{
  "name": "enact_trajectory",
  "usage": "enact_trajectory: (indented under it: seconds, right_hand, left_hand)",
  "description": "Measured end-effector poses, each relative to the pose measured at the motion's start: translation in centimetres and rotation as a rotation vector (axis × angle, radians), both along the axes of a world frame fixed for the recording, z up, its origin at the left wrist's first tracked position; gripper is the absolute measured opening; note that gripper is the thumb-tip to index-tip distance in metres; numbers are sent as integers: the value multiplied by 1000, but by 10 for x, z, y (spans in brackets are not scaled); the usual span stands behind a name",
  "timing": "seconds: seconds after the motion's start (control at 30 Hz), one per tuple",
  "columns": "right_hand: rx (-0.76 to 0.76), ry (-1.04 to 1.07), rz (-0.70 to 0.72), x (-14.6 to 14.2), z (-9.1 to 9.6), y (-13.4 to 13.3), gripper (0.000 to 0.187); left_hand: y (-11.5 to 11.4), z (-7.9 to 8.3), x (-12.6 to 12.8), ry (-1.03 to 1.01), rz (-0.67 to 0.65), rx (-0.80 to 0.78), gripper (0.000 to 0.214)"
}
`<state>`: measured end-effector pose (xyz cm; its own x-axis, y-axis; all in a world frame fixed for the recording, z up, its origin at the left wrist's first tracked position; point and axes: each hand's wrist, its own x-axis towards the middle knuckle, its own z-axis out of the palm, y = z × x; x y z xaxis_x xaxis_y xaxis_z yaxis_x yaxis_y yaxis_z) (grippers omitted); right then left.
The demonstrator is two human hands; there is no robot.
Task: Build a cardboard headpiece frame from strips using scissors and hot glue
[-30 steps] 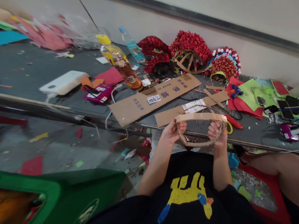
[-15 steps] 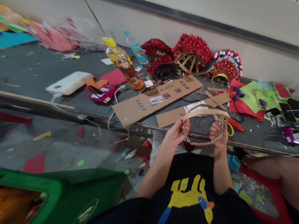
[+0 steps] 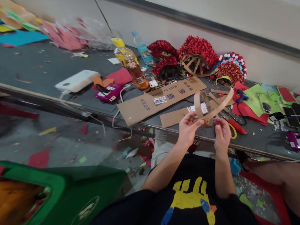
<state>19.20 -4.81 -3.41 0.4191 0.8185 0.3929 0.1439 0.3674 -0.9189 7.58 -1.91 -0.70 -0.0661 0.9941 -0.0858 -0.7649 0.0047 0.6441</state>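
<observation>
Both my hands hold a bent frame of brown cardboard strips (image 3: 212, 104) above the near edge of the grey table (image 3: 42, 72). My left hand (image 3: 187, 128) pinches its lower part from the left. My right hand (image 3: 222, 133) grips the frame's bottom from the right, fingers curled. The frame stands on edge, its strips curving up and away from me. Under it lie flat cardboard pieces (image 3: 161, 98) printed with text. Red-handled scissors (image 3: 236, 126) lie just right of my hands.
A tilted bottle of amber drink (image 3: 131, 64), a water bottle (image 3: 142, 48), a white power bank (image 3: 77, 80), red paper-flower headpieces (image 3: 199, 51), a blue glue gun (image 3: 240, 95), coloured paper and phones (image 3: 290, 117) crowd the table. A green bin (image 3: 70, 193) stands lower left. Another person's leg (image 3: 276, 173) is at right.
I have turned the cardboard frame from a flat loop facing me to standing on edge, and shifted both hands to its lower part. The view has drifted slightly.
</observation>
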Motion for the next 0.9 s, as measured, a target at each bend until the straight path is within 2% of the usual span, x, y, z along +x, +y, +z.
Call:
enact_trajectory:
  seconds: [0.07, 0.1, 0.2, 0.33, 0.6, 0.77, 0.9]
  right_hand:
    - [-78, -84, 158, -6, 6, -4, 25]
    - [-107, -111, 189, -8, 8, -3, 23]
    - [-132, -157, 177, -11, 10, 4, 23]
    - [-198, -98, 202, -10, 12, 11, 25]
    - [-260, 1, 267, -9, 11, 16, 26]
    - [-263, -49, 261, -8, 11, 17, 24]
    - [-205, -229, 250, -8, 15, 16, 19]
  left_hand:
    - [-5, -2, 4, -10, -50, -41, 48]
    - [-7, -4, 5, -23, -77, -63, 48]
    - [-8, -6, 2, -59, -156, -122, 50]
    - [-2, -11, -7, -53, -214, -170, 50]
    - [4, -18, -14, 21, -127, -221, 49]
    - [3, -19, -18, 84, -163, -147, 39]
    - [2, -21, -22, 115, -181, -76, 38]
